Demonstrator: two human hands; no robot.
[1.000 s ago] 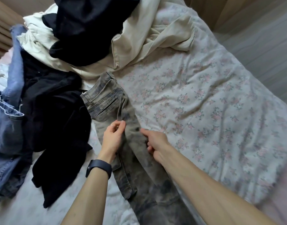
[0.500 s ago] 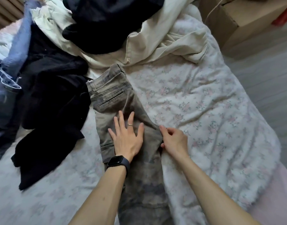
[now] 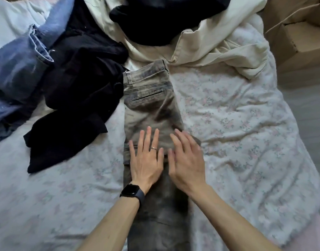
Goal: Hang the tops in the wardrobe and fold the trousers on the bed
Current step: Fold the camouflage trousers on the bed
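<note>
Grey washed trousers lie folded lengthwise on the bed, waistband away from me, legs running toward me. My left hand, with a ring and a dark watch on the wrist, lies flat on the thigh part, fingers straight and spread. My right hand rests flat beside it on the right edge of the trousers, fingers straight, slightly blurred. Neither hand grips anything.
A pile of clothes fills the far left: blue jeans, a black garment, a cream garment and another black garment on top. A cardboard box stands beside the bed at the right.
My right hand let go of the trouser edge it pinched and now lies flat next to my left hand. The view shifted so the trousers appear straighter.
</note>
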